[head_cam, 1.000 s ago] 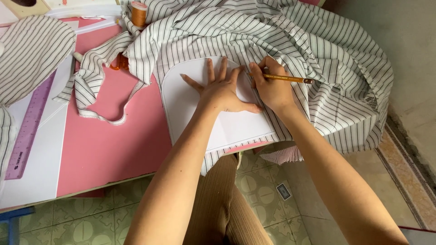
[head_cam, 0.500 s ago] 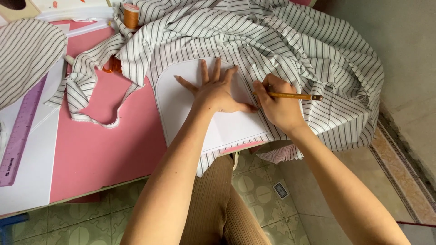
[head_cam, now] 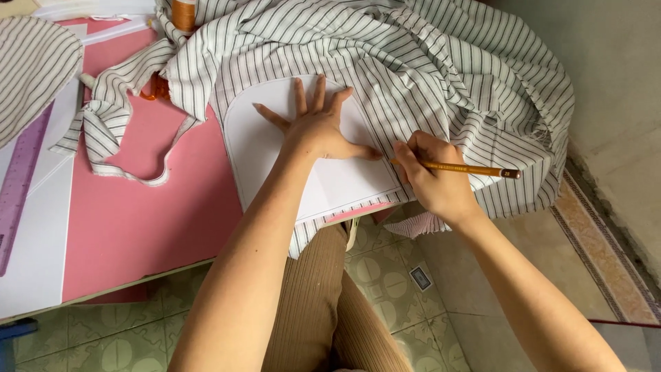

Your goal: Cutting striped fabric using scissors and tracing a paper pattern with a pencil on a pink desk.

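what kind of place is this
Probably a home sewing or dressmaking corner. Striped fabric is heaped on a pink-topped table, the left hand presses a white paper pattern, the right hand traces with a pencil, and a purple ruler lies nearby.

I see a pink-topped table [head_cam: 131,227] carrying a heap of black-and-white striped cloth [head_cam: 413,62] toward one o'clock, a white sheet [head_cam: 34,269] and a purple plastic ruler [head_cam: 19,186] at nine o'clock.

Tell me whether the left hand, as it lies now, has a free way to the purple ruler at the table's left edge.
Probably yes. The left hand lies flat on the white paper pattern; only open pink board and a loose striped strip lie between it and the purple ruler.
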